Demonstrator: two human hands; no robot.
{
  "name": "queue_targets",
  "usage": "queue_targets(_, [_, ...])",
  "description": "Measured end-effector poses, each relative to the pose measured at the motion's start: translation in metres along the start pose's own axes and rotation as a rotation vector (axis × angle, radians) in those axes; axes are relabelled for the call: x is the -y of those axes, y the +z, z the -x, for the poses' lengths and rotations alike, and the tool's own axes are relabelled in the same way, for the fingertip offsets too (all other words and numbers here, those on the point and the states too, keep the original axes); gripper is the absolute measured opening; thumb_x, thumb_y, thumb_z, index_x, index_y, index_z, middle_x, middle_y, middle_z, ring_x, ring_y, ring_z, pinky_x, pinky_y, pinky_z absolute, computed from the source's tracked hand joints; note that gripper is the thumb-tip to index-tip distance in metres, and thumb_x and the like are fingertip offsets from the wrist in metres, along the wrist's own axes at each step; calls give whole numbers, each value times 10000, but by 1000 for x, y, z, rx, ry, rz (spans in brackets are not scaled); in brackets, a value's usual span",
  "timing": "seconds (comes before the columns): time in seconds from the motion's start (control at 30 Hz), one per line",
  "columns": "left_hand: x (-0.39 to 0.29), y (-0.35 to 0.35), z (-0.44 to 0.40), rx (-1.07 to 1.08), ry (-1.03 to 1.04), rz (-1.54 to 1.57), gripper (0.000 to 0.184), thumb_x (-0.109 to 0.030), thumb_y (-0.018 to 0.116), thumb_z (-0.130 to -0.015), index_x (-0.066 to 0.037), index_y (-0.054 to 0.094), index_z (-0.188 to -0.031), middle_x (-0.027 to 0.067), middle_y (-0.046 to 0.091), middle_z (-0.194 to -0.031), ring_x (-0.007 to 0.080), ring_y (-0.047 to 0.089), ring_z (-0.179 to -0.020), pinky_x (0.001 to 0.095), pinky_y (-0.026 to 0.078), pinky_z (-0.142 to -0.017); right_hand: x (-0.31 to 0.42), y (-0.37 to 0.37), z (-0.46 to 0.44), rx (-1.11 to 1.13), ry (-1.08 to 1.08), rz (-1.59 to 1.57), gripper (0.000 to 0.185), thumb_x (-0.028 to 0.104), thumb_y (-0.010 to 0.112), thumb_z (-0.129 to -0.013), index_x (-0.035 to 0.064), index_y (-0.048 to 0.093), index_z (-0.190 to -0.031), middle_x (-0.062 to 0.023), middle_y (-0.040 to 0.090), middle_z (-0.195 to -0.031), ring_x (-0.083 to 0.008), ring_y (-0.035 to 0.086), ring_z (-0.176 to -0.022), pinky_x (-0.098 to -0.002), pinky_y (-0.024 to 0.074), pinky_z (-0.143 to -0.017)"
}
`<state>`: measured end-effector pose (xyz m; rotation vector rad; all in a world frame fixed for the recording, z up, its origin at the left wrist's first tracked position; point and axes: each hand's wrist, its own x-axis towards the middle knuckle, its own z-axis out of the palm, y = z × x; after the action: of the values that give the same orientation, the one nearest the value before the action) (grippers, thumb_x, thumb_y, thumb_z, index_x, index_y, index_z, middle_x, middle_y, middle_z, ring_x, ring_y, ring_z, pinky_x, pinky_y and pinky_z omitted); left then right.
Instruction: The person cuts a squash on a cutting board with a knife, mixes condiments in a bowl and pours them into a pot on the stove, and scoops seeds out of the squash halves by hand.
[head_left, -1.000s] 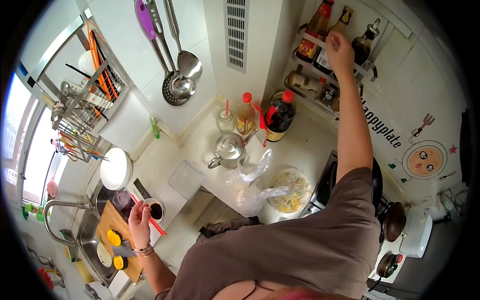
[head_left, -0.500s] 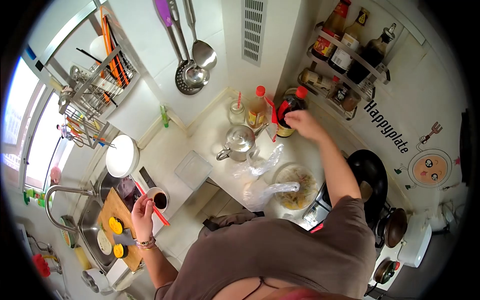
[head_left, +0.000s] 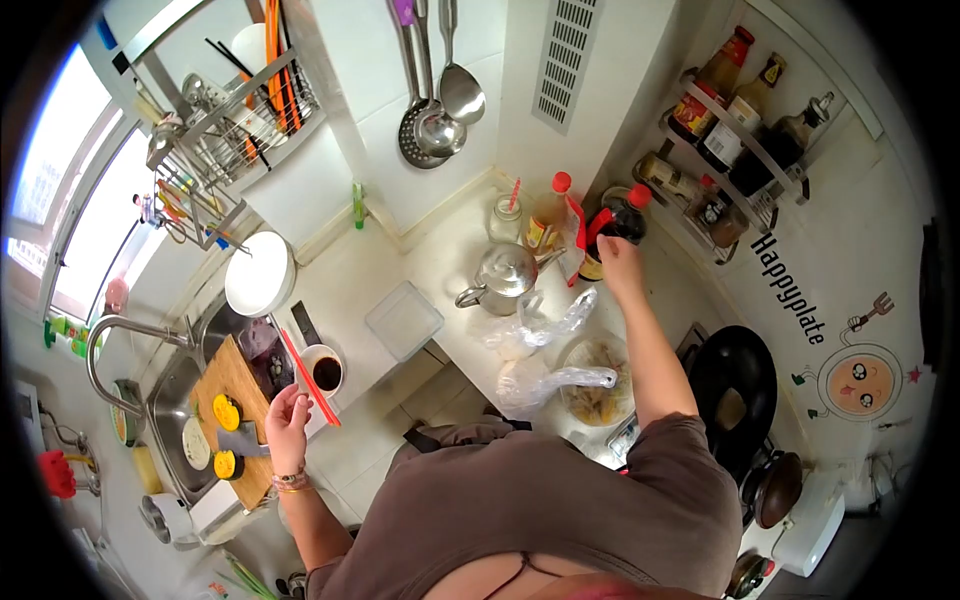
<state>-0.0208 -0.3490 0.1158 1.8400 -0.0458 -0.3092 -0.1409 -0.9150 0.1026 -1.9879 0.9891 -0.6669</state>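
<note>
My right hand (head_left: pixel 622 266) is closed at the side of a soy sauce bottle (head_left: pixel 622 222) with dark liquid and a red cap; the fingertips are partly hidden against it. Beside it are a red packet (head_left: pixel 577 240) and a bottle of amber liquid (head_left: pixel 546 222). My left hand (head_left: pixel 288 420) is raised near the sink, fingers curled towards the thumb; I cannot make out anything in them. Close to its fingertips are red chopsticks (head_left: pixel 312 380), left of a white bowl of dark liquid (head_left: pixel 325 372).
A wooden cutting board (head_left: pixel 240 375) with cut yellow-fleshed pieces and a knife spans the sink (head_left: pixel 170 400). On the counter are a metal teapot (head_left: pixel 505 272), a clear container (head_left: pixel 404 320), plastic bags (head_left: pixel 545 385) and a bowl of food (head_left: pixel 597 390). A black wok (head_left: pixel 735 385) stands at right.
The view has shifted. My right hand has come lower and closer against the soy sauce bottle, which has moved slightly towards me. My left hand now sits lower relative to the bowl and chopsticks.
</note>
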Motion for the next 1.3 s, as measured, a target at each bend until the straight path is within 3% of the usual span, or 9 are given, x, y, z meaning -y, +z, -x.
queue_targets(0.27, [6, 3, 2, 11, -6, -10, 344, -191, 605, -941, -23, 550, -1237, 21, 660, -995, 104, 631, -873, 226, 504, -727, 78, -13, -13, -36, -384, 52, 221, 190, 627, -873, -12, 650, -960, -117, 686, -818, -193, 644, -694, -315, 509, -659])
queue_targets(0.37, [14, -2, 7, -32, -34, 4, 329, -175, 615, -931, -14, 561, -1214, 12, 656, -959, 86, 615, -839, 213, 487, -692, 118, -14, -16, 83, -307, 103, 241, 197, 626, -870, -15, 646, -985, -119, 686, -825, -188, 647, -714, -314, 510, -661])
queue_targets(0.53, [39, -14, 11, -139, -157, -27, 358, -196, 643, -910, -7, 560, -1202, 14, 643, -925, 78, 598, -788, 209, 470, -626, 135, 21, -45, 249, -425, 208, 249, 141, 603, -852, -7, 638, -1049, -206, 672, -931, -333, 652, -882, -384, 514, -771])
queue_targets(0.63, [70, -17, 4, -258, -348, 124, 387, -255, 638, -912, -51, 546, -1227, 20, 632, -947, 96, 604, -783, 226, 485, -613, 120, 70, -78, 347, -550, 492, 298, 169, 594, -852, -1, 621, -1095, -223, 656, -1016, -340, 633, -953, -409, 505, -823])
queue_targets(0.73, [114, -17, -8, -317, -555, 363, 540, -405, 626, -900, -140, 431, -1327, 95, 591, -1027, 232, 610, -829, 361, 538, -677, 119, 108, -92, 327, -670, 782, 215, 65, 526, -858, -27, 639, -1016, -210, 671, -990, -365, 637, -908, -422, 505, -834])
queue_targets(0.83, [129, -7, -19, -248, -649, 691, 601, -452, 618, -898, -171, 361, -1363, 207, 561, -1090, 372, 617, -861, 471, 547, -759, 118, 128, -111, 345, -694, 965, 416, 324, 463, -902, 3, 628, -1110, -200, 638, -1132, -355, 615, -1024, -406, 459, -915])
queue_targets(0.93, [147, -1, -33, -118, -664, 956, 544, -428, 597, -917, -211, 362, -1357, 220, 574, -1067, 429, 624, -933, 524, 545, -777, 131, 140, -124, 630, -393, 1116, 468, 380, 419, -906, 11, 660, -1064, -191, 635, -1154, -341, 617, -1034, -396, 458, -913])
queue_targets(1.03, [153, 7, -46, -29, -578, 1055, 506, -394, 575, -938, -206, 359, -1355, 227, 576, -1104, 432, 618, -980, 537, 540, -811, 122, 151, -128, 535, -410, 1040, 178, 32, 575, -792, 4, 687, -928, -197, 677, -1002, -350, 654, -937, -429, 532, -794])
queue_targets(1.3, [139, 16, -67, 58, -498, 1043, 398, -235, 499, -987, -140, 366, -1350, 156, 537, -1260, 391, 586, -1082, 558, 515, -915, 148, 140, -105, 632, -605, 1155, 186, 101, 564, -807, 3, 684, -911, -206, 672, -1001, -360, 646, -935, -436, 522, -806])
